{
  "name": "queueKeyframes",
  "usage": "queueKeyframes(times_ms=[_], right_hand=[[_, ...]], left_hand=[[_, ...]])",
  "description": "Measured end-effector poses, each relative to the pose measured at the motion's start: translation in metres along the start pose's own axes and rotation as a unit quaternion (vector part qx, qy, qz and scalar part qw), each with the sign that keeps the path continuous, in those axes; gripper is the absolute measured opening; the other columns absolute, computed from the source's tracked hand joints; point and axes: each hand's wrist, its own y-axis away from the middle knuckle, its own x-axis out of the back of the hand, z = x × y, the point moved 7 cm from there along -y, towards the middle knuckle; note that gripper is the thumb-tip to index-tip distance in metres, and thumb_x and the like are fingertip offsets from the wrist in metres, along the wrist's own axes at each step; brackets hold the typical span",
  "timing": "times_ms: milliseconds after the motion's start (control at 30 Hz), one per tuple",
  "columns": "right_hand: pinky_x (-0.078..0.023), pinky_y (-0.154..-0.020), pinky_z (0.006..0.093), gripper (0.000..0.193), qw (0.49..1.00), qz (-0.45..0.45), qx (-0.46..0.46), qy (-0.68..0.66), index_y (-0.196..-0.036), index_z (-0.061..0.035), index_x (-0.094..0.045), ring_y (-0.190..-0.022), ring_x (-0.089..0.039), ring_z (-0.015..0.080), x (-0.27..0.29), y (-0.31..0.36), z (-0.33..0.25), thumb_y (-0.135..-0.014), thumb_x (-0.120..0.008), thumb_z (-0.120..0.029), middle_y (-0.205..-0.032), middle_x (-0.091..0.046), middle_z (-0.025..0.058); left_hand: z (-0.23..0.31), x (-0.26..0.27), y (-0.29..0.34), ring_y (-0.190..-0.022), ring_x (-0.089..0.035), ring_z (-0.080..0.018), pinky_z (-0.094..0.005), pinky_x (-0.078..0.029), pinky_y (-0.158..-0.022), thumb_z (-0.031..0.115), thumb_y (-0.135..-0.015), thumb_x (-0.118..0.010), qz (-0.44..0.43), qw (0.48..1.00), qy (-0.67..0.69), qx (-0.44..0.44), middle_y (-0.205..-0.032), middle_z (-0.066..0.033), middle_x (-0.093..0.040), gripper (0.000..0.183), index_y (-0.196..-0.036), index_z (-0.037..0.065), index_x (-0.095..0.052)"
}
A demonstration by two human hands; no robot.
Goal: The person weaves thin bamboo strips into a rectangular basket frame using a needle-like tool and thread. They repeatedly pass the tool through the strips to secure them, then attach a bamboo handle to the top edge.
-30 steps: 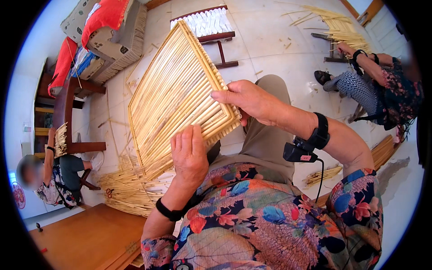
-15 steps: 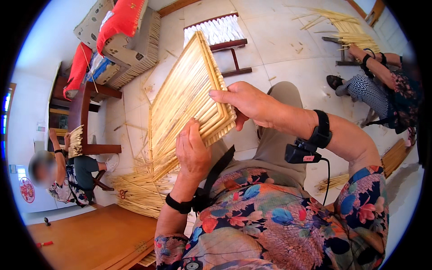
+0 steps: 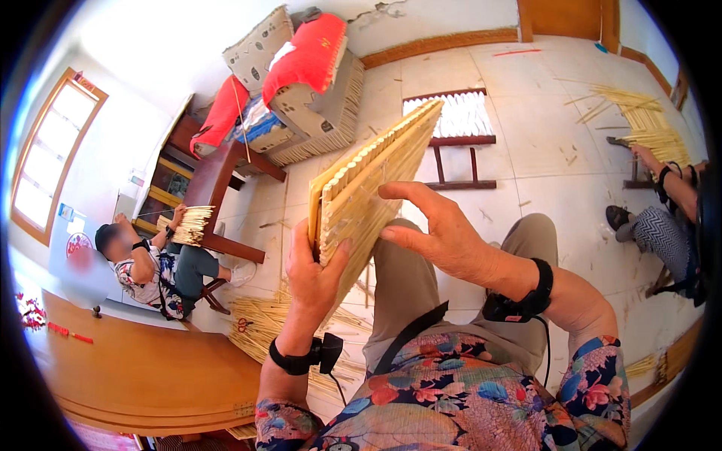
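Note:
A flat panel of pale straw stalks [image 3: 395, 161] with a raised stalk border stands tilted on edge above my lap. My left hand [image 3: 312, 274] is closed round its near left corner, with the thumb on the face turned to the right. Close to that same face is my right hand [image 3: 436, 229], its index finger and thumb apart. Its fingertips are at or very near the stalks; I cannot tell if they touch. Black straps with small devices are on both my wrists.
A stool with white webbing [image 3: 455, 116] stands ahead. Loose stalks [image 3: 259, 323] lie left of my legs, by an orange wooden table [image 3: 150, 368]. At left a person [image 3: 143, 263] holds a stalk bundle [image 3: 188, 225]; at right another person [image 3: 669, 225] is beside spread stalks [image 3: 647, 124].
The panel has turned from its broad face to a steeper, edge-on tilt. My right hand has let go of its corner and spread its fingers; my left hand now grips the near end.

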Motion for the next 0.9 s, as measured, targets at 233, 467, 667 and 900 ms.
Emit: queueKeyframes(times_ms=[233,467,667,900], right_hand=[[-0.047,-0.065,0.0243,0.016,0.937,-0.087,-0.234,-0.244,-0.100,0.0007,-0.063,-0.073,-0.057,0.0098,-0.011,0.004,0.009,-0.089,-0.063,-0.012,-0.083,-0.062,0.0048],[-0.042,-0.060,0.0215,0.008,0.979,-0.068,-0.163,-0.103,-0.092,-0.0004,-0.067,-0.068,-0.052,0.0067,0.051,0.031,0.000,-0.088,-0.062,-0.004,-0.078,-0.058,0.0015],[-0.042,-0.059,0.0208,0.006,0.992,0.012,-0.125,0.019,-0.091,0.0000,-0.066,-0.067,-0.052,0.0075,0.108,0.047,-0.005,-0.085,-0.064,-0.001,-0.079,-0.057,0.0021],[-0.041,-0.054,0.0171,0.002,0.988,0.124,-0.094,0.017,-0.088,-0.0017,-0.064,-0.062,-0.049,0.0041,0.128,0.026,-0.014,-0.088,-0.064,-0.003,-0.077,-0.057,0.0002]], left_hand=[[-0.020,0.003,0.014,-0.092,-0.060,-0.0192,-0.0319,-0.049,-0.080,0.008,-0.078,-0.074,0.013,0.997,0.073,0.031,-0.102,-0.0102,-0.060,0.050,-0.121,0.001,-0.051],[-0.027,-0.001,0.027,-0.088,-0.060,-0.0189,-0.0317,-0.049,-0.079,0.009,-0.076,-0.076,0.032,0.995,0.086,0.042,-0.101,-0.0099,-0.060,0.052,-0.120,0.001,-0.052],[-0.039,-0.006,0.033,-0.088,-0.060,-0.0175,-0.0303,-0.048,-0.079,0.008,-0.076,-0.076,0.032,0.994,0.097,0.042,-0.101,-0.0090,-0.059,0.050,-0.119,0.001,-0.052],[-0.038,-0.001,0.019,-0.088,-0.058,-0.0119,-0.0276,-0.048,-0.080,0.006,-0.079,-0.073,0.066,0.981,0.167,0.068,-0.099,-0.0051,-0.061,0.042,-0.116,0.000,-0.054]])
